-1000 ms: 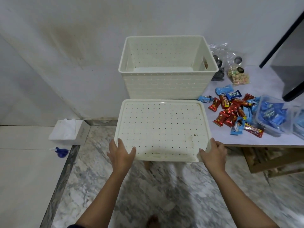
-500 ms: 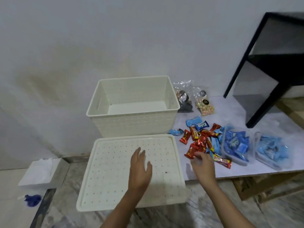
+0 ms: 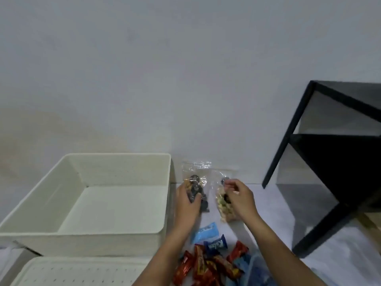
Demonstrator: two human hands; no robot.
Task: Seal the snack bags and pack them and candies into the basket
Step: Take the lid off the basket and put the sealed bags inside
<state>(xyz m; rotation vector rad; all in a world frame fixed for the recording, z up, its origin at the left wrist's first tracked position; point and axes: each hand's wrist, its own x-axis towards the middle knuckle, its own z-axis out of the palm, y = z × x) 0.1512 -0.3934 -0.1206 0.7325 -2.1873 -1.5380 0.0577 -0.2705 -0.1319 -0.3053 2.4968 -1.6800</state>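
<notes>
Head view: a person is leaning over the table (image 3: pixel 329 254), working both hands on two clear bags that are standing by the wall, just right of the basket (image 3: pixel 115 162).
Left hand (image 3: pixel 188 205): is gripping the dark snack bag (image 3: pixel 195 182), fingers curling round it and thumb lying across its front.
Right hand (image 3: pixel 241 199): is pinching the upper part of the pale snack bag (image 3: pixel 222 211) between thumb and fingertips.
Hands: are working apart, each clamped on its own bag.
Basket: is sitting open with nothing inside, its perforated lid (image 3: pixel 78 271) lying in front of it at the frame's bottom edge.
Candies (image 3: pixel 210 263): are lying loose in a red and blue heap under the forearms, none packed yet.
Step in hand: the sealing appears to be just starting, with both bags being taken up; whether either top is already closed is too blurred to tell.
Next move: is likely calling for one bag to be steadied while the other hand's fingers are running along its top strip, pressing it shut before anything is going into the basket.
</notes>
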